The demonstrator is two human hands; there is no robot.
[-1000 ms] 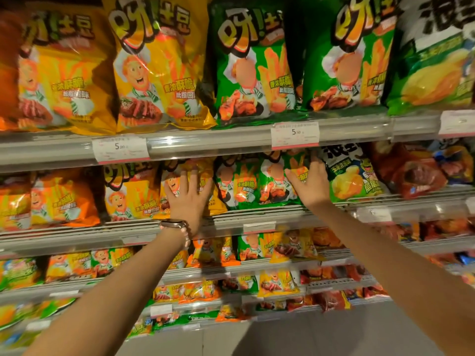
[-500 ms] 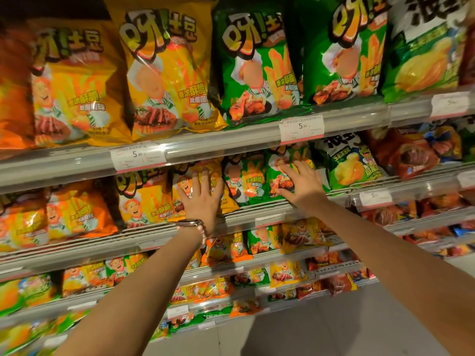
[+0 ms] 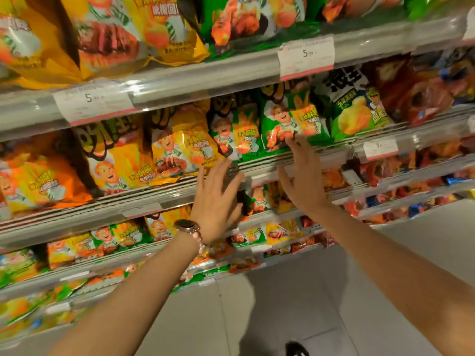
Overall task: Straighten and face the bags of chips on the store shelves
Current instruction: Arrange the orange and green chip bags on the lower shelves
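Note:
Bags of chips stand in rows on the store shelves. On the second shelf, a yellow bag (image 3: 180, 147) and two green bags (image 3: 236, 132) (image 3: 290, 119) stand upright, facing forward. My left hand (image 3: 218, 199), with a watch on the wrist, is spread flat in front of the shelf rail (image 3: 128, 204) just below the yellow bag, holding nothing. My right hand (image 3: 303, 176) is also spread, its fingertips near the bottom edge of the right green bag. Whether those fingertips touch the bag I cannot tell.
The top shelf carries large yellow (image 3: 108, 34) and green bags (image 3: 239, 19) with price tags (image 3: 305, 56) on its rail. An orange bag (image 3: 38, 181) sits at left, a green and black bag (image 3: 357, 111) and red bags (image 3: 424, 91) at right. Lower shelves hold small bags above grey floor (image 3: 257, 317).
Both hands have come off the bags on the second shelf and dropped down to the shelf rail, fingers spread. The view has moved closer and tilted lower.

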